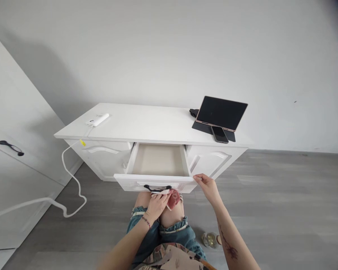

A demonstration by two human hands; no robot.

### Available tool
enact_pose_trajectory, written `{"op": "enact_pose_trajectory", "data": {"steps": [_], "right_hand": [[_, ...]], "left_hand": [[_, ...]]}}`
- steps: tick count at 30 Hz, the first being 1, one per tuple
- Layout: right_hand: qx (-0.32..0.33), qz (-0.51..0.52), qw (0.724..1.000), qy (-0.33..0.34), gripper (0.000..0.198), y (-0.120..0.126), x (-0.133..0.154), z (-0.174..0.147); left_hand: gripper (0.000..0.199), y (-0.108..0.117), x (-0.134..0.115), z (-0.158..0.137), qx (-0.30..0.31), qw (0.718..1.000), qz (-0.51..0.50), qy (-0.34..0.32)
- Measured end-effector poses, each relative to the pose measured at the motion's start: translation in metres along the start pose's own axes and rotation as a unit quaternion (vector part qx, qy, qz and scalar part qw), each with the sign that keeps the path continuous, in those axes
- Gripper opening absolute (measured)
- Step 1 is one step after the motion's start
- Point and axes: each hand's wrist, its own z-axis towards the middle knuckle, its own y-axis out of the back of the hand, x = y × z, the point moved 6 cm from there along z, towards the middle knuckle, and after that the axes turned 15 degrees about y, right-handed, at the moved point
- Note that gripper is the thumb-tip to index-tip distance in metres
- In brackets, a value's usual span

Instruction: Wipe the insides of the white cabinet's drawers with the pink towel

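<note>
A white drawer point(157, 159) stands pulled out of the white desk point(146, 123), with its bare beige bottom showing. My left hand point(157, 205) is closed on a pink and white cloth point(174, 198), just below the black handle point(157, 188) on the drawer front. The cloth hangs over my knee, and part of it is hidden under the fingers. At the right end of the drawer front point(183, 183), my right hand point(207, 185) pinches the top corner between thumb and fingers.
A tablet point(222, 112) leans on its dark stand with a phone point(219, 134) before it. On the desk's left lies a white device point(98, 119), its white cable point(76, 180) looping towards a cupboard point(25, 161). A bottle point(210, 240) is on the floor by my right leg.
</note>
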Motion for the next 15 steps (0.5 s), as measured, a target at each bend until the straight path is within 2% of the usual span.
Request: {"op": "enact_pose_trajectory", "data": {"steps": [4, 8, 12, 15], "right_hand": [[-0.001, -0.003, 1.000, -0.003, 0.046, 0.000, -0.001, -0.001], [0.000, 0.002, 1.000, -0.004, 0.046, 0.000, 0.000, 0.000], [0.001, 0.008, 1.000, -0.005, 0.045, -0.001, 0.003, 0.001], [-0.002, 0.022, 1.000, -0.005, 0.044, -0.001, 0.001, 0.001]], "left_hand": [[0.052, 0.001, 0.028, -0.014, 0.009, 0.999, 0.012, 0.046], [0.045, 0.007, 0.068, -0.031, -0.026, 0.992, 0.027, 0.124], [0.040, 0.025, 0.119, -0.049, -0.067, 0.979, 0.034, 0.189], [0.042, 0.040, 0.152, -0.059, -0.092, 0.972, 0.030, 0.213]]}}
